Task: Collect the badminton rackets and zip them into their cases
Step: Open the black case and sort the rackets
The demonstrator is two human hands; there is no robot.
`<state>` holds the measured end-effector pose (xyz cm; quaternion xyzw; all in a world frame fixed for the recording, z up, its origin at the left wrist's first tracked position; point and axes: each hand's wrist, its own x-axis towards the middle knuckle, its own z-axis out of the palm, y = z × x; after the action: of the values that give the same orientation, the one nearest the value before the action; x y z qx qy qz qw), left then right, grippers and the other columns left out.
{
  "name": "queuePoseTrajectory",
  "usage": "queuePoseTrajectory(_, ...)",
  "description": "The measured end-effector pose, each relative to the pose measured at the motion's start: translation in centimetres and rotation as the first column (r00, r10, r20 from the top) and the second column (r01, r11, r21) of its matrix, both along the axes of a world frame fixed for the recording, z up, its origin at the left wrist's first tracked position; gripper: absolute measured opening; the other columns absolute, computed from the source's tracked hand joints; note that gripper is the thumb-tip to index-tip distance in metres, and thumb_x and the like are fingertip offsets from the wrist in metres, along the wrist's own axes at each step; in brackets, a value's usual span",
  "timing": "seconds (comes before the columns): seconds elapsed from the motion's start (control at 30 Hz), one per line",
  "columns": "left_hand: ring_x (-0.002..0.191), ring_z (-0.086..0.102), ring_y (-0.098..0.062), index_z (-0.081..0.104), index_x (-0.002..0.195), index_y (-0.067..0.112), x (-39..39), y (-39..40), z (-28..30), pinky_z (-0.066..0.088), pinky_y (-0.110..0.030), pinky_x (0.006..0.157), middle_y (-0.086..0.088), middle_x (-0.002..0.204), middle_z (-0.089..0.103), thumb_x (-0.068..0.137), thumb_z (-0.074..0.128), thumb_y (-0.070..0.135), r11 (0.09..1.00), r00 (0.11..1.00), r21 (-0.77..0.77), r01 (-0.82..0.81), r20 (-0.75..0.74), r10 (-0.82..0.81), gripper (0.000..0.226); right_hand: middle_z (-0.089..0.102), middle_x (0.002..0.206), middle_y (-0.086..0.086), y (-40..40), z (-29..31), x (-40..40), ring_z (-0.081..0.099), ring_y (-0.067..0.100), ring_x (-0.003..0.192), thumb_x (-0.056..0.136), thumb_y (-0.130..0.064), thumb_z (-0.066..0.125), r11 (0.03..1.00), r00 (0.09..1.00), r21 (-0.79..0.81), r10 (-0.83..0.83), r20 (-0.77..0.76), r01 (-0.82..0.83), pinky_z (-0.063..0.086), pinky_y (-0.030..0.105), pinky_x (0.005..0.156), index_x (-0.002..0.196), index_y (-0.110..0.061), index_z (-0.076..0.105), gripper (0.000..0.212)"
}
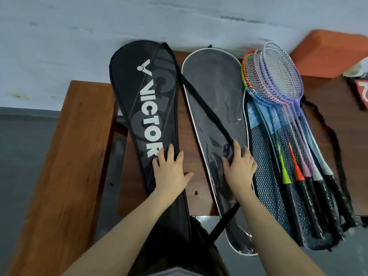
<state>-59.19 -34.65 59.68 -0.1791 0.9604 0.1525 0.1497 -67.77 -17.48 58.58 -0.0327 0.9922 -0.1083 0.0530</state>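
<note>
While both hands lie flat on the cases, nothing's zipped in yet: left hand spread on the black Victor case, right hand spread on the grey case and its strap. Rackets sit piled on a mesh case toward the table's right edge.

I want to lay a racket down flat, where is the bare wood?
Bare wood: the left table edge beside the Victor case, and the narrow strip between it and the grey case. The right side is crowded with rackets on a mesh bag.
</note>
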Motion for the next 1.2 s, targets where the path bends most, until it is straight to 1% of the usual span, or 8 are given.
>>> queuePoseTrajectory(0.17, 0.141, 0.006, -0.025, 0.023, 0.144, 0.031, 0.8, -0.6, -0.5, 0.014, -0.048, 0.109, 0.003, 0.156, 0.013, 0.085, 0.056, 0.041, 0.994, 0.995, 0.096, -0.05, -0.086, 0.058, 0.069, 0.063, 0.105, 0.012, 0.1, -0.4, -0.5, 0.059, 0.032, 0.094, 0.089, -0.006, 0.053, 0.963, 0.986, -0.219, 0.139, -0.089, -0.155, 0.037, 0.042, 0.085, 0.126, -0.008, 0.054, 0.036)
queuePoseTrajectory(0.3, 0.142, 0.009, -0.013, 0.024, 0.144, 0.032, 1.2, -1.6, -0.5, 0.012, -0.039, 0.11, 0.008, 0.155, 0.017, 0.083, 0.057, 0.037, 0.99, 0.991, 0.136, -0.041, -0.124, 0.058, 0.069, 0.063, 0.102, 0.012, -2.2, 0.5, 1.5, 0.06, 0.031, 0.088, 0.086, -0.002, 0.057, 0.859, 0.947, -0.4, 0.272, -0.171, -0.319, 0.043, 0.039, 0.08, 0.119, -0.004, 0.058, 0.034)
queuePoseTrajectory(0.43, 0.141, 0.016, -0.011, 0.031, 0.142, 0.029, 3.0, -3.0, -1.3, 0.011, -0.034, 0.108, 0.009, 0.152, 0.026, 0.087, 0.05, 0.042, 0.989, 0.979, 0.149, -0.006, -0.199, 0.036, 0.06, 0.059, 0.107, 0.005, -4.6, 0.6, 5.4, 0.057, 0.02, 0.095, 0.089, -0.005, 0.056, 0.756, 0.93, -0.551, 0.348, -0.121, -0.355, 0.046, 0.03, 0.085, 0.126, -0.009, 0.054, 0.036)
queuePoseTrajectory(0.57, 0.138, 0.026, -0.011, 0.04, 0.138, 0.023, 4.3, -3.8, -1.8, 0.015, -0.032, 0.106, 0.007, 0.146, 0.039, 0.087, 0.023, 0.048, 0.99, 0.965, 0.136, 0.021, -0.26, 0.016, 0.06, 0.061, 0.101, 0.005, -6.0, -1.8, 8.0, 0.06, 0.025, 0.089, 0.087, -0.007, 0.057, 0.817, 0.909, -0.424, 0.416, -0.039, -0.392, 0.042, 0.03, 0.078, 0.118, -0.01, 0.061, 0.032)
queuePoseTrajectory(0.67, 0.138, 0.026, -0.013, 0.041, 0.139, 0.021, 4.5, -4.1, -1.8, 0.019, -0.035, 0.107, 0.006, 0.147, 0.038, 0.094, 0.037, 0.036, 0.992, 0.961, 0.111, 0.061, -0.276, -0.028, 0.047, 0.06, 0.096, 0.003, -6.2, -2.5, 8.8, 0.056, 0.025, 0.084, 0.087, -0.026, 0.054, 0.859, 0.904, -0.306, 0.426, -0.015, -0.41, 0.036, 0.031, 0.075, 0.114, -0.014, 0.064, 0.031)
queuePoseTrajectory(0.8, 0.137, 0.029, -0.017, 0.044, 0.136, 0.016, 4.4, -4.1, -1.6, 0.022, -0.039, 0.106, 0.001, 0.145, 0.041, 0.093, 0.051, 0.025, 0.988, 0.956, 0.141, 0.063, -0.292, -0.019, 0.045, 0.058, 0.101, 0.0, -5.4, -1.2, 8.6, 0.052, 0.02, 0.092, 0.088, -0.044, 0.04, 0.874, 0.923, -0.315, 0.384, -0.015, -0.369, 0.037, 0.031, 0.081, 0.114, -0.017, 0.063, 0.044)
queuePoseTrajectory(1.03, 0.131, 0.037, -0.027, 0.051, 0.13, 0.012, 2.9, -1.0, 0.3, 0.027, -0.043, 0.104, -0.01, 0.139, 0.046, 0.091, 0.053, 0.023, 0.98, 0.925, 0.155, 0.124, -0.374, -0.058, 0.04, 0.059, 0.103, 0.008, 0.1, 1.1, 5.4, 0.056, 0.027, 0.094, 0.089, -0.022, 0.055, 0.913, 0.977, -0.351, 0.182, -0.108, -0.209, 0.046, 0.044, 0.083, 0.114, -0.009, 0.061, 0.029)
queuePoseTrajectory(1.2, 0.129, 0.033, -0.017, 0.048, 0.131, 0.018, 1.0, 4.2, 1.6, 0.019, -0.033, 0.105, 0.0, 0.138, 0.043, 0.095, 0.044, 0.026, 0.941, 0.924, 0.273, 0.201, -0.371, -0.09, 0.037, 0.058, 0.113, 0.018, 6.0, 1.3, 1.9, 0.056, 0.037, 0.099, 0.09, -0.027, 0.059, 0.99, 0.999, -0.133, 0.036, -0.016, -0.038, 0.046, 0.047, 0.085, 0.122, -0.004, 0.056, 0.04)
